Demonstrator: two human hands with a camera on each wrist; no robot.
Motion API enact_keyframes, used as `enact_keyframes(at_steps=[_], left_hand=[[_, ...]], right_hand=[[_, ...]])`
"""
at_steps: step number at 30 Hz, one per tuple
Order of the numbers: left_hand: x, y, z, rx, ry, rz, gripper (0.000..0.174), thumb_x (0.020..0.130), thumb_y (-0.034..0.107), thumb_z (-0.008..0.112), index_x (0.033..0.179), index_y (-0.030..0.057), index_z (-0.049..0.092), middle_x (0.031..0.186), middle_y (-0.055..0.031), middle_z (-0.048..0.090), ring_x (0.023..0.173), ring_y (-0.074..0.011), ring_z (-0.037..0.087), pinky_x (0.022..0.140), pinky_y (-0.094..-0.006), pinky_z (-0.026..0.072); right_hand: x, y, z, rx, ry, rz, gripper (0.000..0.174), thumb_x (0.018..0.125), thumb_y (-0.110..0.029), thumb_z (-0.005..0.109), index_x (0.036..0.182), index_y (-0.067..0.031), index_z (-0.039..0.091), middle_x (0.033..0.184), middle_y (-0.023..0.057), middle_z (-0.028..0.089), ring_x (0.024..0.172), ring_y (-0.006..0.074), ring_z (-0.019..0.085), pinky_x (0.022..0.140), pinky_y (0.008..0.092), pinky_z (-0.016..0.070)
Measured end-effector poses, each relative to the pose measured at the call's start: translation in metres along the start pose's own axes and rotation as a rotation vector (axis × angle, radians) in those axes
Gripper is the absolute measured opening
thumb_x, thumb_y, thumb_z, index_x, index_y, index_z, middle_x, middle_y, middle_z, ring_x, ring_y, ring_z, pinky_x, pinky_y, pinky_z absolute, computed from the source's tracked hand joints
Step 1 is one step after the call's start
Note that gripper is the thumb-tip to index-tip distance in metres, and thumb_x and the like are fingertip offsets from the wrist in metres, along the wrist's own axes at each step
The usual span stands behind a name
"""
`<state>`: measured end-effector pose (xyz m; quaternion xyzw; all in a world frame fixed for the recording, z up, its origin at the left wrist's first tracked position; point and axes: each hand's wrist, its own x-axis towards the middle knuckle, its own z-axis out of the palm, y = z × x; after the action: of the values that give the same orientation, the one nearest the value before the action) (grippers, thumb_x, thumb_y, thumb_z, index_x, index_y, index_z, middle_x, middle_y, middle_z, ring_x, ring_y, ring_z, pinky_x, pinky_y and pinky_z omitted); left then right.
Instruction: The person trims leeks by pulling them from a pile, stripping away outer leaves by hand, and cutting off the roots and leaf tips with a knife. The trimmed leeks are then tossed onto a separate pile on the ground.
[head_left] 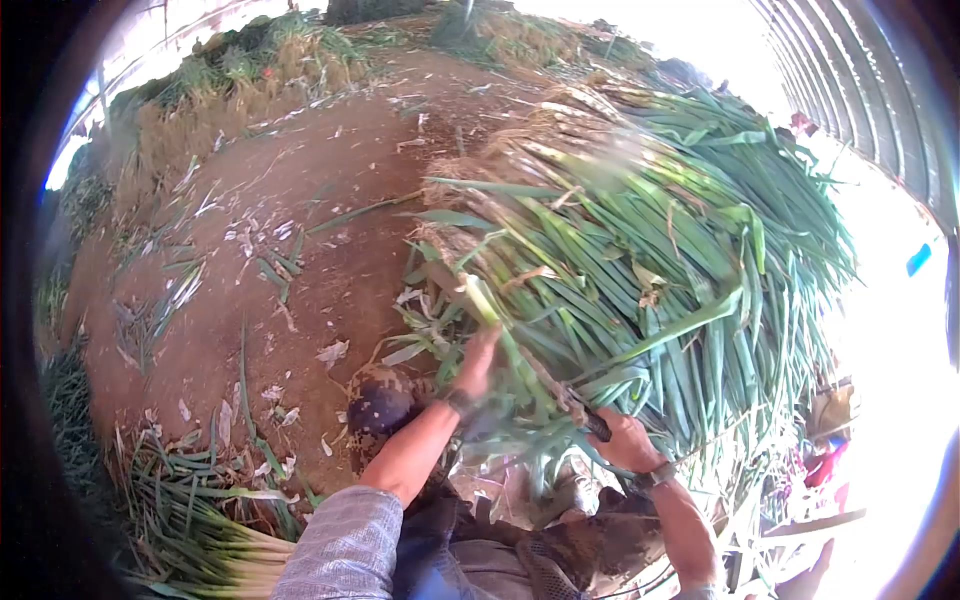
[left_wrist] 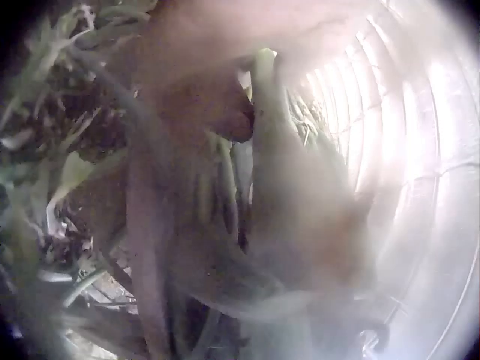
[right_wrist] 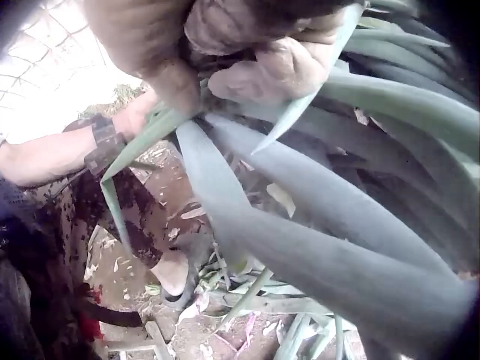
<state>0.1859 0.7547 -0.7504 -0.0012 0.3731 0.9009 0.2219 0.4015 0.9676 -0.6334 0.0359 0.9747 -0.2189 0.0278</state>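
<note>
My left hand [head_left: 478,362] grips a green onion [head_left: 482,298] around its stalk, the pale root end pointing up and away. Its long leaves [left_wrist: 281,187] hang below that hand in the left wrist view, which is hazy. In my right hand [head_left: 628,442] is the black handle [head_left: 598,428] of what looks like a knife, whose narrow brown blade [head_left: 558,392] runs up and left beside the stalk. The right wrist view shows curled fingers [right_wrist: 277,71] close over broad green leaves [right_wrist: 300,247], with the left hand [right_wrist: 139,112] just behind.
A large heap of green onions [head_left: 650,260] lies right in front, roots toward the left. Trimmed onions [head_left: 230,550] are at lower left. Bare soil [head_left: 330,250] with leaf scraps spreads leftward. More stacked onions [head_left: 230,110] line the back. A ribbed greenhouse wall [head_left: 860,90] rises at right.
</note>
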Motion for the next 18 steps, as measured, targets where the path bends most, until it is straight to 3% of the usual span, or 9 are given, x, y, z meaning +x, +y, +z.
enact_keyframes(at_steps=[2, 7, 11, 13, 14, 15, 17, 18], left_hand=[[0.0, 0.004, 0.0, 0.165, -0.04, 0.023, 0.037, 0.089, 0.041, 0.07, 0.113, 0.0132, 0.061, 0.099, -0.0002, 0.064, 0.09, -0.015, 0.061, 0.076, -0.0354, 0.0495], [-0.016, 0.046, 0.025, 0.051, -0.152, -0.09, 0.048, 0.09, 0.05, 0.065, 0.117, 0.0108, 0.059, 0.1, -0.0058, 0.065, 0.09, -0.0208, 0.062, 0.08, -0.0407, 0.0501], [0.01, 0.06, 0.018, -0.03, -0.007, 0.123, 0.038, 0.091, 0.038, 0.068, 0.116, 0.0101, 0.061, 0.1, -0.0058, 0.065, 0.088, -0.0195, 0.061, 0.076, -0.0416, 0.0522], [0.007, 0.059, 0.012, 0.233, -0.122, 0.065, 0.03, 0.09, 0.029, 0.07, 0.112, 0.0098, 0.063, 0.101, -0.0064, 0.066, 0.088, -0.019, 0.063, 0.074, -0.0402, 0.0535], [-0.01, 0.07, 0.025, 0.31, -0.225, -0.01, 0.025, 0.089, 0.026, 0.071, 0.108, 0.0093, 0.066, 0.102, -0.0067, 0.068, 0.091, -0.0188, 0.065, 0.076, -0.0383, 0.054], [-0.018, 0.073, 0.03, 0.31, -0.227, -0.015, 0.025, 0.089, 0.026, 0.071, 0.108, 0.0093, 0.066, 0.102, -0.0067, 0.068, 0.091, -0.0188, 0.065, 0.076, -0.0383, 0.054], [-0.023, 0.074, 0.037, 0.252, -0.22, -0.07, 0.036, 0.092, 0.023, 0.067, 0.122, 0.0049, 0.059, 0.105, -0.0062, 0.067, 0.086, -0.0178, 0.066, 0.076, -0.0327, 0.0547], [-0.02, 0.079, 0.04, 0.168, -0.202, -0.08, 0.036, 0.092, 0.024, 0.067, 0.123, 0.0052, 0.058, 0.105, -0.0063, 0.067, 0.087, -0.0175, 0.066, 0.075, -0.0324, 0.055]], right_hand=[[0.001, -0.007, -0.003, 0.02, 0.018, -0.009, 0.045, 0.079, -0.032, 0.073, 0.114, -0.0065, 0.062, 0.087, 0.0224, 0.068, 0.084, 0.0423, 0.065, 0.072, 0.0493, 0.0524], [0.003, -0.009, -0.009, 0.089, 0.049, -0.023, 0.041, 0.079, -0.03, 0.073, 0.111, -0.006, 0.062, 0.086, 0.0222, 0.067, 0.082, 0.0412, 0.066, 0.07, 0.048, 0.0524], [0.006, -0.007, -0.006, 0.1, 0.051, -0.078, 0.038, 0.079, -0.026, 0.073, 0.108, -0.0058, 0.062, 0.086, 0.0227, 0.067, 0.085, 0.04, 0.066, 0.073, 0.0466, 0.0524], [0.008, -0.007, -0.006, 0.128, 0.066, -0.089, 0.038, 0.079, -0.025, 0.073, 0.11, -0.0056, 0.062, 0.087, 0.0224, 0.067, 0.085, 0.0399, 0.066, 0.074, 0.0458, 0.0528], [0.01, -0.005, -0.003, 0.141, 0.122, -0.098, 0.036, 0.078, -0.023, 0.075, 0.107, -0.004, 0.062, 0.083, 0.0212, 0.067, 0.079, 0.0391, 0.066, 0.069, 0.0444, 0.0523], [0.01, -0.002, -0.002, 0.152, 0.174, -0.106, 0.035, 0.077, -0.021, 0.076, 0.103, -0.0025, 0.062, 0.079, 0.02, 0.066, 0.073, 0.0382, 0.066, 0.064, 0.043, 0.0518], [0.011, -0.011, -0.01, 0.165, 0.191, -0.109, 0.035, 0.077, -0.02, 0.076, 0.104, -0.0021, 0.062, 0.079, 0.0201, 0.066, 0.074, 0.0389, 0.066, 0.063, 0.043, 0.0517], [0.01, -0.013, -0.011, 0.132, 0.187, -0.146, 0.035, 0.077, -0.02, 0.076, 0.104, -0.0019, 0.062, 0.078, 0.02, 0.066, 0.074, 0.039, 0.066, 0.063, 0.0432, 0.0517]])
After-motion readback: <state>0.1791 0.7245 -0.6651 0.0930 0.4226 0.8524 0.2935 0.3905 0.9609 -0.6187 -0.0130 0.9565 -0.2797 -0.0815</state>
